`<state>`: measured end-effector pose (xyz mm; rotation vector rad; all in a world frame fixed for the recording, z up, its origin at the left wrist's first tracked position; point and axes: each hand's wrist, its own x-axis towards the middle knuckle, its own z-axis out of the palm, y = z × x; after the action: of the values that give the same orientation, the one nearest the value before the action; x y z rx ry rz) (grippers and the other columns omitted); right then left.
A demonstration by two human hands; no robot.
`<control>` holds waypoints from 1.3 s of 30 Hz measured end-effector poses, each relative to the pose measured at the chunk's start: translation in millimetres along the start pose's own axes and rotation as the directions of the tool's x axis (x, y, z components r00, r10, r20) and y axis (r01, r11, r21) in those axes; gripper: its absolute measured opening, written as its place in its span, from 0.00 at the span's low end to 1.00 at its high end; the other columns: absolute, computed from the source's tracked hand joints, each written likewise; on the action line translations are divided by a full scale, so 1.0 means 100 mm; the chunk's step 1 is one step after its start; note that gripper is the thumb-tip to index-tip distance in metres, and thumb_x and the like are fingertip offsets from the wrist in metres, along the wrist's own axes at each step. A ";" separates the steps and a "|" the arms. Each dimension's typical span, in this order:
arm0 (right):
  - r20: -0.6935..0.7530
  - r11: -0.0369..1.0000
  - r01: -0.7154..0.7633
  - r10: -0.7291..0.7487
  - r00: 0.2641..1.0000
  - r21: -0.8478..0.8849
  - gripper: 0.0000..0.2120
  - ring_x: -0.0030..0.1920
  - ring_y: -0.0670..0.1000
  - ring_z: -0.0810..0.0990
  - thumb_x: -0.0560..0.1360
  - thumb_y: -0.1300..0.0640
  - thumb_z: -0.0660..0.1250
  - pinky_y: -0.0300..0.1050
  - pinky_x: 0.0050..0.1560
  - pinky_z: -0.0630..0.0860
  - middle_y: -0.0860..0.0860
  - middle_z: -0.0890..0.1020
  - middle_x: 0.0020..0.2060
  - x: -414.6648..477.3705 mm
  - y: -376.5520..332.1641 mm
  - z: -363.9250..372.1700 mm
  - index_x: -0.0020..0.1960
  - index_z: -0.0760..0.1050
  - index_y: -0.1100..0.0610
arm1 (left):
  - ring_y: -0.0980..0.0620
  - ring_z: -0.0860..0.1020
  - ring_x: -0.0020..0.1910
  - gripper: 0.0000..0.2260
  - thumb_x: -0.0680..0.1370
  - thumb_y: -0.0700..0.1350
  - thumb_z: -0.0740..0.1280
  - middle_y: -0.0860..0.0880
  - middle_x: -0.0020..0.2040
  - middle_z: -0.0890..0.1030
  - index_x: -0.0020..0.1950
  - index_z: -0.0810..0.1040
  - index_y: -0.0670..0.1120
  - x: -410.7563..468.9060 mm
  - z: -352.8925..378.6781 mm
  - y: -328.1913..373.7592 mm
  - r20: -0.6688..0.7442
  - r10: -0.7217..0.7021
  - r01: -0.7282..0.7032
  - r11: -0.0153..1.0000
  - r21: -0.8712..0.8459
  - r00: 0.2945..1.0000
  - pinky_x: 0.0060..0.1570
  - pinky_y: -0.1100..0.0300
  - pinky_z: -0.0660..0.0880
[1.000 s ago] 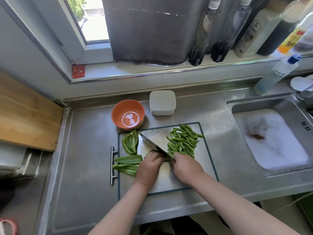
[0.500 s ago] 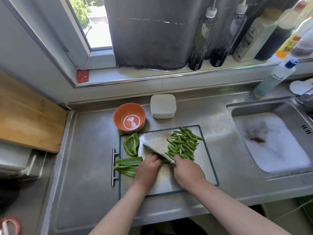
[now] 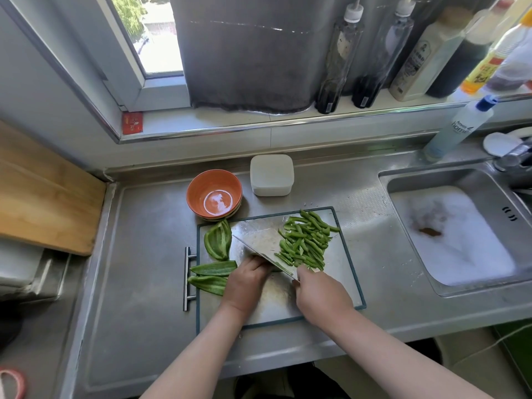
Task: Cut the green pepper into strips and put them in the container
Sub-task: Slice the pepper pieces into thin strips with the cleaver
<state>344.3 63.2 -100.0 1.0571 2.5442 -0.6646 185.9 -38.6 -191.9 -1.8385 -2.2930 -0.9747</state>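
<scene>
Worked at steel counter (image 3: 138, 254) under window (image 3: 155, 38), sink (image 3: 403, 180) at three o'clock. Gripped cleaver (image 3: 259, 240) in right hand (image 3: 319, 295); pinned pepper piece (image 3: 276, 268) under curled left hand (image 3: 244, 283). Piled strips (image 3: 305, 243) at board's (image 3: 339, 272) one o'clock, container (image 3: 271, 174) at twelve.

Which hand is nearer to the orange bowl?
Left. The left hand is on the cutting board, nearer the person than the orange bowl and slightly right of it. The right hand, gripping the knife, is farther to the right.

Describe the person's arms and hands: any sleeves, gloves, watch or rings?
No gloves on the left hand or right hand. The left forearm and right forearm are bare to the frame's edge, no sleeve in view. No watch, bracelet or ring shows.
</scene>
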 end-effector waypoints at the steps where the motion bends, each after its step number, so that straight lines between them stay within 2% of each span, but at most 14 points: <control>1: -0.002 1.000 0.000 0.000 1.000 0.006 0.03 0.36 0.56 0.72 0.78 0.60 0.56 0.47 0.29 0.61 0.50 0.72 0.35 -0.01 0.01 0.00 0.49 0.64 0.52 | 0.51 0.76 0.50 0.09 0.75 0.43 0.68 0.50 0.50 0.83 0.52 0.85 0.49 0.00 0.00 0.01 -0.008 0.004 -0.004 1.000 0.001 1.000 0.44 0.61 0.74; 7: -0.003 1.000 0.007 -0.007 1.000 0.001 0.03 0.37 0.56 0.74 0.78 0.60 0.56 0.48 0.31 0.64 0.51 0.75 0.37 0.00 0.01 -0.01 0.50 0.65 0.52 | 0.50 0.77 0.50 0.08 0.75 0.43 0.68 0.49 0.50 0.83 0.51 0.85 0.49 -0.01 0.02 -0.01 -0.025 -0.002 0.002 1.000 0.003 1.000 0.42 0.59 0.77; 19: 0.050 0.999 -0.030 0.028 0.998 0.036 0.05 0.36 0.53 0.71 0.78 0.62 0.55 0.46 0.30 0.59 0.50 0.72 0.36 0.05 -0.03 -0.06 0.47 0.65 0.52 | 0.50 0.78 0.48 0.08 0.76 0.44 0.68 0.50 0.48 0.83 0.50 0.86 0.49 -0.02 0.06 -0.03 -0.029 -0.022 0.021 0.999 -0.026 0.999 0.42 0.60 0.75; 25: 0.090 0.996 -0.040 0.033 0.995 0.079 0.05 0.39 0.56 0.73 0.77 0.60 0.56 0.47 0.34 0.63 0.49 0.71 0.36 0.22 -0.08 -0.08 0.47 0.67 0.52 | 0.50 0.78 0.46 0.06 0.76 0.44 0.69 0.50 0.46 0.83 0.47 0.85 0.48 -0.03 0.08 -0.06 -0.027 -0.037 0.037 0.999 -0.023 0.999 0.41 0.59 0.76; 30: 0.106 0.994 -0.066 0.056 0.993 0.086 0.04 0.39 0.56 0.74 0.77 0.60 0.56 0.47 0.34 0.65 0.51 0.75 0.39 0.18 0.00 -0.01 0.48 0.67 0.52 | 0.49 0.79 0.44 0.02 0.75 0.44 0.72 0.51 0.44 0.82 0.45 0.85 0.47 -0.03 0.10 -0.08 -0.023 -0.069 0.069 0.997 -0.023 0.997 0.38 0.56 0.77; 33: 0.107 0.993 -0.078 0.068 0.992 0.091 0.04 0.41 0.57 0.75 0.78 0.59 0.56 0.48 0.37 0.68 0.51 0.76 0.41 0.27 -0.03 0.00 0.49 0.69 0.52 | 0.50 0.79 0.45 0.02 0.73 0.42 0.75 0.51 0.45 0.83 0.45 0.85 0.47 -0.01 0.08 -0.07 -0.036 -0.065 0.064 0.997 -0.040 0.997 0.40 0.59 0.76; 39: 0.119 0.991 -0.075 0.062 0.991 0.112 0.03 0.42 0.57 0.74 0.79 0.59 0.56 0.47 0.39 0.68 0.52 0.76 0.41 0.34 -0.11 0.04 0.49 0.68 0.53 | 0.51 0.78 0.44 0.03 0.75 0.44 0.71 0.51 0.45 0.83 0.44 0.85 0.47 0.00 0.06 -0.06 -0.034 -0.062 0.061 0.997 -0.040 0.997 0.39 0.61 0.75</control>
<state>313.4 74.6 -115.2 1.1047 2.3842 -0.8388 182.1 -36.8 -199.3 -1.7600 -2.3399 -1.0588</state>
